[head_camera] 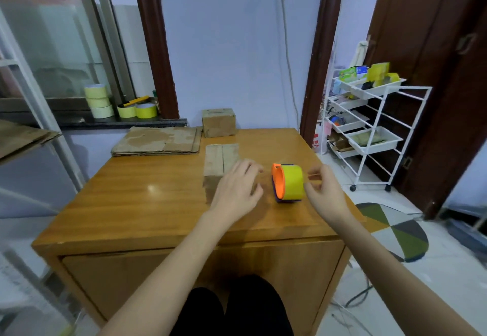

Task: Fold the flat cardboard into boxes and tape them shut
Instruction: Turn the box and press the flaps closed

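Both forearms are bare, no sleeves showing; black trousers (237, 309) cover the 2 legs below.

A wooden table (147, 204) carries everything. On it lie flat cardboard sheets (158, 140), two boxes (218, 122) (218, 162), and a tape dispenser (288, 181).

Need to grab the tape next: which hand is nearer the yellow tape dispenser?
Right. The right hand is directly beside the tape dispenser, fingertips at its roll. The left hand is a short gap away on its other side, over the folded box.
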